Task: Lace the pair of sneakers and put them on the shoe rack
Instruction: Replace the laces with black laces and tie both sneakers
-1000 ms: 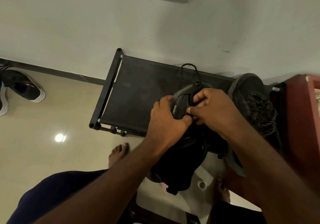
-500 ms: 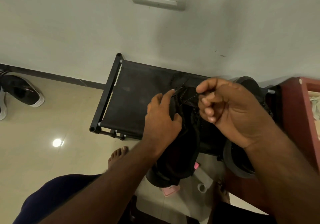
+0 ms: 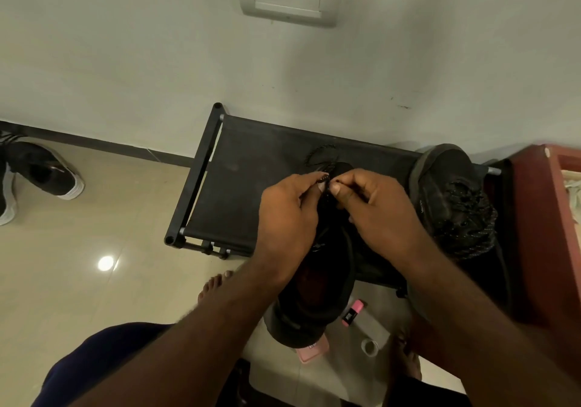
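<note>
Both forearms [image 3: 201, 337] are bare all the way to the left hand [image 3: 286, 218] and the right hand [image 3: 386, 214], nails cut short. Dark navy cloth [image 3: 94, 359] covers the left thigh. The left foot [image 3: 213, 287] and the right foot [image 3: 407, 362] are bare too.

The black shoe rack [image 3: 251, 186] stands against the wall on the beige tiled floor [image 3: 94, 280]. A laced black sneaker [image 3: 452, 199] sits at the rack's right end, and what looks like a loop of lace [image 3: 319, 152] lies mid-shelf. On the floor are black-and-white shoes [image 3: 44, 170] at the left, and a small pink object [image 3: 352, 312] and a white roll [image 3: 369, 347] near the rack's front.
</note>
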{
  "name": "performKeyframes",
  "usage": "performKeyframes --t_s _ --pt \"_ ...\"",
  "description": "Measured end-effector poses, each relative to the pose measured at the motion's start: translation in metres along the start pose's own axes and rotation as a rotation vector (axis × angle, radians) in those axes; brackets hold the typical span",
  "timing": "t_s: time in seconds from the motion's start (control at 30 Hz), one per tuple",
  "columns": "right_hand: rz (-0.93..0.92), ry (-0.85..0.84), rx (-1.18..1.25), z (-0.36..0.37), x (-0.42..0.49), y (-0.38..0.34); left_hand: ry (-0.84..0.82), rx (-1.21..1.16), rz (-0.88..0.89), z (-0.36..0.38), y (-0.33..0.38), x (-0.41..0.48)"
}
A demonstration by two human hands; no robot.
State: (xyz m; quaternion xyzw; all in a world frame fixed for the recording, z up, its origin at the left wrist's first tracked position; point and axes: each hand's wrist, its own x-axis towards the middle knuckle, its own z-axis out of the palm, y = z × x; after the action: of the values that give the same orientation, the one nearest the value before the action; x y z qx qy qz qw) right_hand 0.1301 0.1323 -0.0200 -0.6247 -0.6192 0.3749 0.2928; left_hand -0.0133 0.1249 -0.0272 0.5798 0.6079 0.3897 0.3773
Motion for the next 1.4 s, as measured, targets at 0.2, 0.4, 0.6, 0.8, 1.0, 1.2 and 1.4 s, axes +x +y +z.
performKeyframes --t_s 0.2,0.4,0.6,0.8,1.0,1.2,1.4 --pt "0.024 -0.135 -0.038 0.009 -0.001 0.003 -0.054 -0.809 -0.349 -0.027 0.026 0.020" --pt "0.057 -0.137 -0.116 0.016 -0.001 0.005 -0.088 0.093 -0.279 -0.043 0.003 0.027" --pt "0.109 -0.148 -0.093 0.016 0.000 0.004 -0.519 0.710 -0.176 -0.034 -0.013 0.021" --pt "0.104 -0.158 -0.095 0.016 0.001 0.003 -0.315 0.236 -0.008 -0.035 -0.004 0.026" --pt "0.120 -0.137 -0.087 0.019 0.002 0.004 -0.252 -1.147 -0.489 -0.051 0.023 0.029" --pt "0.107 -0.113 -0.088 0.022 0.003 0.004 -0.044 -0.067 -0.442 -0.046 0.005 0.030" --pt "0.098 0.233 -0.087 -0.002 0.007 0.010 -0.334 0.421 -0.249 -0.030 -0.012 0.022"
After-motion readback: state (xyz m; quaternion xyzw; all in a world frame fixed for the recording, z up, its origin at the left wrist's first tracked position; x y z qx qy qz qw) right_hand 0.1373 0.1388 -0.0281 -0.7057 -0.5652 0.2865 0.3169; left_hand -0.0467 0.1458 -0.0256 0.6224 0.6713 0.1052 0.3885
